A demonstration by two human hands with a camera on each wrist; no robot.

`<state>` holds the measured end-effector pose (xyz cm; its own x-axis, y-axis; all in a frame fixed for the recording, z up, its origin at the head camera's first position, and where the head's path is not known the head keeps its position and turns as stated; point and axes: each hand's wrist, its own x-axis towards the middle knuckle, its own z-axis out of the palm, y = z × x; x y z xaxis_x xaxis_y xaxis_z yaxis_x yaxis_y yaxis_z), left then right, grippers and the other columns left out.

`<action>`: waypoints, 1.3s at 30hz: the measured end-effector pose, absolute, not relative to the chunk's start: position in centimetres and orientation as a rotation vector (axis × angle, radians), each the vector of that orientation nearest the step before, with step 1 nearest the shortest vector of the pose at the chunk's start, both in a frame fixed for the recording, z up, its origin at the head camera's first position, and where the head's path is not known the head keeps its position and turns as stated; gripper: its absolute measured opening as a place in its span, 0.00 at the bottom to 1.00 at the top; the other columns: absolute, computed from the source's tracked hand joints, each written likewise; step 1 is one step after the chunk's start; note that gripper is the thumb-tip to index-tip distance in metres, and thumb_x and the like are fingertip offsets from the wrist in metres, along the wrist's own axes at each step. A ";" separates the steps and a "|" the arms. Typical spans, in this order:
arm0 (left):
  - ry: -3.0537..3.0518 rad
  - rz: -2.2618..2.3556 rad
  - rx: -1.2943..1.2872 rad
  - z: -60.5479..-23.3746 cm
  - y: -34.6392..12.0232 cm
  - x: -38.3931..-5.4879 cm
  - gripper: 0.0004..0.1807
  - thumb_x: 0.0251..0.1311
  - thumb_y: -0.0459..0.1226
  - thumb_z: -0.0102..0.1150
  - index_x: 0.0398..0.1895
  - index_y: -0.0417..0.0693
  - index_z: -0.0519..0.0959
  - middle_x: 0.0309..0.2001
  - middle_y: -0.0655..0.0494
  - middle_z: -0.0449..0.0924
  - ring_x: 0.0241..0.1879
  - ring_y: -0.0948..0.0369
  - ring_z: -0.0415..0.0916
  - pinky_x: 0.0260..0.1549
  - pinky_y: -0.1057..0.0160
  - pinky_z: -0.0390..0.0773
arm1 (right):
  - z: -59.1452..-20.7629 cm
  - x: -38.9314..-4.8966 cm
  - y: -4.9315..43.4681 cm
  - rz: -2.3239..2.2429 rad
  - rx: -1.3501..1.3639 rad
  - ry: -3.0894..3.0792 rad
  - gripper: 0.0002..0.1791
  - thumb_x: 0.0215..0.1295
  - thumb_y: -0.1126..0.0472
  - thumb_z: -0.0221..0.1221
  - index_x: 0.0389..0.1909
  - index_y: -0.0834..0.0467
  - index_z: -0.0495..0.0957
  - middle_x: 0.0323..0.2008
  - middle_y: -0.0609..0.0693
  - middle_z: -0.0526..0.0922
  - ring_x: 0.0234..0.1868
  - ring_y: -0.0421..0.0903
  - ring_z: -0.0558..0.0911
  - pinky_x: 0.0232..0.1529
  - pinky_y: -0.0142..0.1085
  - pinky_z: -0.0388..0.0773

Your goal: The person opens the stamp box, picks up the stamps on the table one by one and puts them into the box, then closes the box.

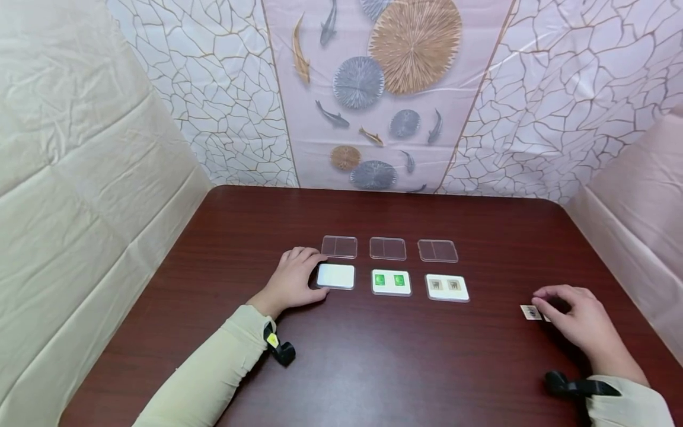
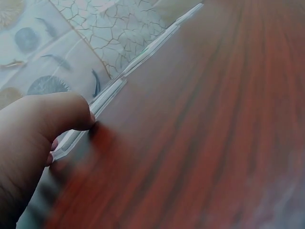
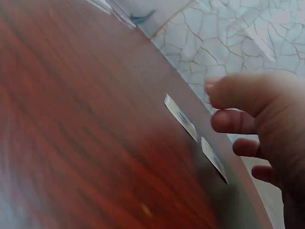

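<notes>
My left hand [image 1: 292,280] grips the left end of a flat clear plastic case with a plain white face [image 1: 335,276], thumb at its near edge and fingers at the far side. The left wrist view shows the thumb [image 2: 71,114] against the edge of that case. Over at the right, my right hand [image 1: 578,317] hovers beside two small square picture cards, holding nothing. One card [image 1: 530,312] lies in plain sight, while the other [image 3: 214,160] is mostly covered by the hand in the head view. The right fingers are loosely bent, apart from both cards.
Right of the white case lie a case with two green pictures [image 1: 391,283] and one with two tooth-like pictures [image 1: 447,287]. Behind them, three clear lids [image 1: 339,247] form a row on the dark wooden table [image 1: 373,367]. Patterned cloth [image 1: 224,89] hangs beyond the table's far edge.
</notes>
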<state>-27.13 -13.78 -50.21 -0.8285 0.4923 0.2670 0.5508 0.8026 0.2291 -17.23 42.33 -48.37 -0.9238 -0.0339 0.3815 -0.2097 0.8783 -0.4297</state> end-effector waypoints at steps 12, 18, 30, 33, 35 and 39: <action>-2.812 -0.468 -0.814 -49.9 -14.0 -26.9 0.33 0.49 0.55 0.66 0.58 0.51 0.79 0.58 0.55 0.75 0.58 0.52 0.68 0.57 0.46 0.66 | -48.4 -16.9 42.2 0.543 0.285 -2.760 0.11 0.48 0.55 0.77 0.32 0.52 0.87 0.35 0.56 0.83 0.44 0.61 0.72 0.49 0.59 0.58; -2.817 -0.463 -0.812 -49.8 -13.8 -26.9 0.32 0.49 0.55 0.65 0.58 0.51 0.79 0.58 0.54 0.74 0.57 0.51 0.68 0.57 0.45 0.67 | -48.3 -16.9 42.0 0.450 0.323 -2.739 0.09 0.48 0.55 0.76 0.30 0.49 0.87 0.34 0.54 0.85 0.45 0.62 0.72 0.53 0.69 0.51; -2.808 -0.463 -0.816 -50.0 -14.0 -27.1 0.32 0.49 0.55 0.65 0.58 0.52 0.79 0.58 0.54 0.74 0.57 0.51 0.69 0.56 0.45 0.67 | -48.1 -17.1 41.1 0.368 0.400 -2.698 0.08 0.50 0.54 0.74 0.30 0.48 0.85 0.31 0.51 0.85 0.42 0.61 0.73 0.53 0.68 0.52; -2.803 -0.465 -0.818 -50.0 -14.1 -27.1 0.32 0.49 0.55 0.65 0.57 0.52 0.79 0.58 0.54 0.74 0.56 0.51 0.69 0.56 0.46 0.67 | -48.2 -17.1 40.9 0.365 0.402 -2.688 0.08 0.50 0.56 0.74 0.30 0.48 0.85 0.30 0.50 0.84 0.42 0.60 0.74 0.53 0.67 0.52; -2.803 -0.468 -0.818 -50.0 -14.1 -27.1 0.32 0.49 0.55 0.65 0.57 0.52 0.79 0.58 0.54 0.74 0.57 0.51 0.69 0.55 0.46 0.67 | -48.4 -17.1 40.8 0.378 0.401 -2.676 0.08 0.49 0.59 0.74 0.30 0.49 0.85 0.30 0.50 0.84 0.41 0.60 0.74 0.52 0.66 0.53; -2.808 -0.470 -0.819 -49.8 -14.0 -27.0 0.32 0.49 0.55 0.65 0.58 0.52 0.79 0.58 0.54 0.74 0.57 0.51 0.69 0.56 0.46 0.67 | -48.7 -17.3 40.5 0.431 0.385 -2.642 0.11 0.48 0.65 0.73 0.31 0.50 0.84 0.31 0.52 0.85 0.42 0.59 0.74 0.50 0.63 0.55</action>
